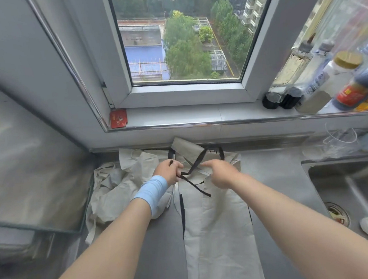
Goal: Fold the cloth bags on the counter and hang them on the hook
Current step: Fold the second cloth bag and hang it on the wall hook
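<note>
Steel counter (275,181) with folded cloth bag (220,235), left hand (169,170) pinching its black strap (194,182), right hand (221,173) with fingers loosely spread over the bag, crumpled bags (116,187) beside.

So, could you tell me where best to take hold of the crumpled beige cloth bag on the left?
Probably by the pale handle loop at the far end of the crumpled beige cloth bag, reaching from above: the loop lies exposed on top, while the body is bunched.

Home kitchen — steel sink (343,185), (sauce) bottles (353,88)
</note>
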